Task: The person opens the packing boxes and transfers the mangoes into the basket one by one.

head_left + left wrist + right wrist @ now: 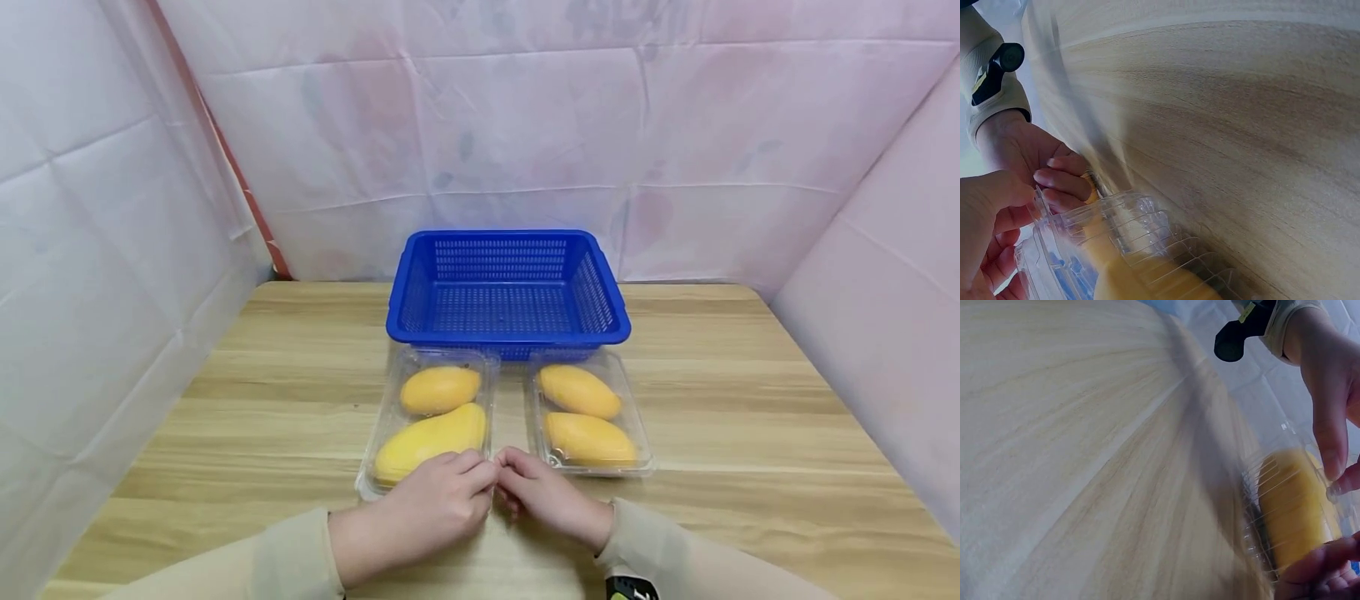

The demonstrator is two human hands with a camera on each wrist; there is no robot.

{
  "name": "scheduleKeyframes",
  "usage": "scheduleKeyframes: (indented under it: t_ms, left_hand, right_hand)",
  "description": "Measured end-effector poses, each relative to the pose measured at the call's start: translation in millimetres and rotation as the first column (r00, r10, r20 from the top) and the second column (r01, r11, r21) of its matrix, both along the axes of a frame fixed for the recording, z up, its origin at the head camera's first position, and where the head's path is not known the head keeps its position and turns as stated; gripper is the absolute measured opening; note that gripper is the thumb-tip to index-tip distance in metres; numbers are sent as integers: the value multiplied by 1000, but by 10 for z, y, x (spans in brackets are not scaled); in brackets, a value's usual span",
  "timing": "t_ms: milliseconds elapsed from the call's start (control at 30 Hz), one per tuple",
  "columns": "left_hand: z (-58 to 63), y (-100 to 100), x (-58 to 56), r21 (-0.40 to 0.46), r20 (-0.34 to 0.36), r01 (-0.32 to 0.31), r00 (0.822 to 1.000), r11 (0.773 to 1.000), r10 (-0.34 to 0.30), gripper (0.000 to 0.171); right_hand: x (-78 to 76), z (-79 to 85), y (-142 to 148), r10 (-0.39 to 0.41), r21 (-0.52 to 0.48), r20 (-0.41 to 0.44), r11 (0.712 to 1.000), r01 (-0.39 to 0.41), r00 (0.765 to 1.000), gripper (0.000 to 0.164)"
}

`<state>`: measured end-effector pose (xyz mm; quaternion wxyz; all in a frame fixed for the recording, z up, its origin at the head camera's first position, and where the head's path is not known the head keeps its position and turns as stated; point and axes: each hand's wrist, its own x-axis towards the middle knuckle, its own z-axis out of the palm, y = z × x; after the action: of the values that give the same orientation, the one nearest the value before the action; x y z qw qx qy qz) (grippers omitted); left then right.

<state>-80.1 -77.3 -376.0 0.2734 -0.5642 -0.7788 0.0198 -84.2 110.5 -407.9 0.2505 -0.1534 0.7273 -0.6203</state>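
Observation:
In the head view, a clear plastic clamshell box [367,475] holds two mangoes, a large yellow mango [427,440] in front of a smaller orange-yellow mango [440,390]. My left hand [442,496] pinches the box's near right corner between thumb and fingers. From the other side, my right hand [543,493] meets it at this corner, curled fingers at the rim. Up close in the left wrist view, the left thumb presses the clear rim [1040,203], with the right fingers [1063,184] just behind. The right wrist view shows the lid edge between the left thumb and finger [1330,465].
A second clear box [637,433] with two mangoes [590,440] lies to the right. Behind both boxes stands a blue perforated basket [508,340] with nothing in it. The wooden table [720,400] is bordered by pale cloth walls [525,125] at the back and both sides.

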Motion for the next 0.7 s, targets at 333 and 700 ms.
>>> scheduleKeyframes:
  t_ms: [333, 700]
  left_hand:
    - [-17, -104, -19, 79, 18, -2, 1000, 997, 1, 11]
    - [-62, -61, 44, 70, 28, -51, 998, 996, 49, 8]
  right_hand:
    - [-42, -60, -92, 1, -65, 38, 998, 1, 999, 22]
    - [-36, -60, -11, 27, -78, 44, 997, -24, 999, 28]
